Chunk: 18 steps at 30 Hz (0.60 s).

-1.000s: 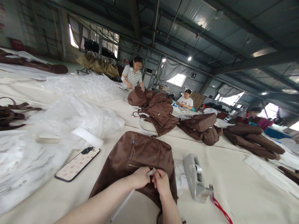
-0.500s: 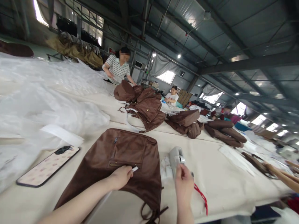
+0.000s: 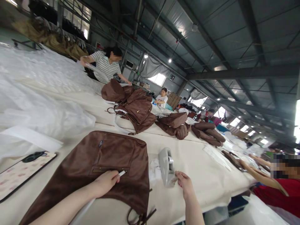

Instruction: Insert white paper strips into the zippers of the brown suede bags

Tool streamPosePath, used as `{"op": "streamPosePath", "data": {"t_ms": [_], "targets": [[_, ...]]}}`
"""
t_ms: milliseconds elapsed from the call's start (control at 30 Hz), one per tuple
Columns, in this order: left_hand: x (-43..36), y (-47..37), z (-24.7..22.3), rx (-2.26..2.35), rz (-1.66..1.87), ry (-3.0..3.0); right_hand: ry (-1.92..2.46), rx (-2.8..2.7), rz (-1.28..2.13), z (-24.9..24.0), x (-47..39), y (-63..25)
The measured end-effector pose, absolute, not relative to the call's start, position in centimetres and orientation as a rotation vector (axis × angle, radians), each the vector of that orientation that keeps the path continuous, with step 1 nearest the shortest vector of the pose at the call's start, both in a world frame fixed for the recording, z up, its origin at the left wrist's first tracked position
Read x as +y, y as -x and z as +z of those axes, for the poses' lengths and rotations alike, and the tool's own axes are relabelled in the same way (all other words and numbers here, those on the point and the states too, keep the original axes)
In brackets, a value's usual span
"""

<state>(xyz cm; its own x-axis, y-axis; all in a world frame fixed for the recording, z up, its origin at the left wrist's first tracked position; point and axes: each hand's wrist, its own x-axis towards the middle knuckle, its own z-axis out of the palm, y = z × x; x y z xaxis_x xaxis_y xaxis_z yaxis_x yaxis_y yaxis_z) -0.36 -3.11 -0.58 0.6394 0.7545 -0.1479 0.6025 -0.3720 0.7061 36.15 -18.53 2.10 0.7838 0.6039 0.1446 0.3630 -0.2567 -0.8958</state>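
Note:
A brown leather-like bag (image 3: 122,147) lies flat on the table, its zipped pocket facing up. My left hand (image 3: 106,182) rests on it by the zip, closed on a small white strip (image 3: 122,173) that sticks out past the fingertips. To the right of the bag stands a grey tape dispenser (image 3: 166,167). Beside its lower right end, my right hand (image 3: 185,182) has thumb and fingers pinched together; what is between them is too small to make out. Crumpled white scraps (image 3: 154,168) lie between bag and dispenser.
A phone (image 3: 25,172) and clear plastic sheeting (image 3: 51,115) lie at left. Brown bags (image 3: 138,109) are piled farther back, with more brown pieces (image 3: 207,132) to their right. A person in stripes (image 3: 105,67) works across the table; another in red (image 3: 276,190) is at right.
My right hand has moved from the dispenser's top to its lower right end. My left hand stays by the zip. The view has swung right, and the striped person now lifts a pale sheet.

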Motion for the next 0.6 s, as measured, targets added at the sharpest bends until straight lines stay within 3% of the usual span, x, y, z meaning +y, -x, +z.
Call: {"op": "streamPosePath", "data": {"t_ms": [267, 600], "targets": [[-3.1, 0.7, -1.2, 1.049, 0.275, -2.109, 1.690, -0.617, 0.278, 0.3, -21.8, -35.5], [-4.0, 0.9, 0.6, 1.139, 0.157, -2.163, 1.566, -0.385, 0.591, -3.5, -23.0, -35.7]]}}
